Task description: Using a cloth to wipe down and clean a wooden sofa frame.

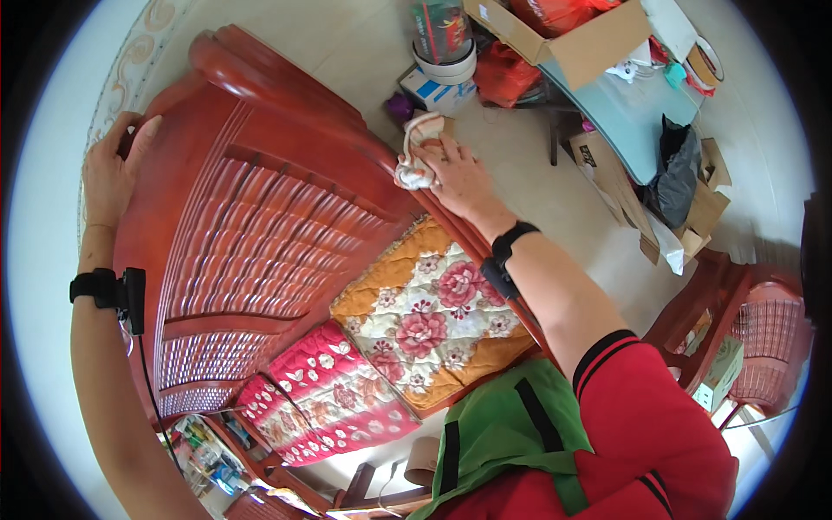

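Note:
A red-brown wooden settee with a slatted backrest (273,221) fills the left and middle of the view. My left hand (114,172) grips the backrest's outer top edge, fingers curled over it and partly hidden. With my right hand (458,179) I hold a crumpled white cloth with orange stripes (419,156) against the wooden armrest (383,153). A quilted orange and white floral cushion (422,318) lies on the seat just below that armrest. Beside it is a pink and white floral cushion (338,390). Both my wrists wear black straps.
Beyond the armrest stand a white and blue box (432,91), a red plastic bag (504,75) and a glass-topped table (624,117) bearing an open cardboard box (601,39). Flattened cardboard (608,175) and a dark grey bag (676,175) sit near it. Another wooden seat (767,331) is at right.

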`<state>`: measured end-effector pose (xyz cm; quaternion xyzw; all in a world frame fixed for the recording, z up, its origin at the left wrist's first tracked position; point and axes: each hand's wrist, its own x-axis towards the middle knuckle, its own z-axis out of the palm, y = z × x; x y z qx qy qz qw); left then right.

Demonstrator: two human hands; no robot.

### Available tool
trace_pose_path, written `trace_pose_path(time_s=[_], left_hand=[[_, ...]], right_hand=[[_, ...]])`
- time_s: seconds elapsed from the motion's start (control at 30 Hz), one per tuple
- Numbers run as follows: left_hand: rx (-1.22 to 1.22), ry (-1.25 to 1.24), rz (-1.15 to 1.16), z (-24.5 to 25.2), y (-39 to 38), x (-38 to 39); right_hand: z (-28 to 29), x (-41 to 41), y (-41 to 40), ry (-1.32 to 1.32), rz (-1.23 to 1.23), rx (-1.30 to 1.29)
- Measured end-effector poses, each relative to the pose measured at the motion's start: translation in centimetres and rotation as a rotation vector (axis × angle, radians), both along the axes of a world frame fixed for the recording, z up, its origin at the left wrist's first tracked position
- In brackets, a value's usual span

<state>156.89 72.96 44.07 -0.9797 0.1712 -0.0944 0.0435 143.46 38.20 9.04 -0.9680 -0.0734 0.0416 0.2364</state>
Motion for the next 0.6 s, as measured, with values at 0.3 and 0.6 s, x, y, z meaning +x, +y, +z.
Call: trace_pose_path(time_s=[0.3,0.6], left_hand=[[-0.015,-0.082,-0.031,-0.7,2.0,0.5],[-0.002,0.013,-0.021,0.5,0.8,-0.2]], right_hand=[[4.8,-17.1,-6.3,0.217,-0.077,-0.175],[2.4,-12.1,-3.4,0.138,-0.113,-0.128]])
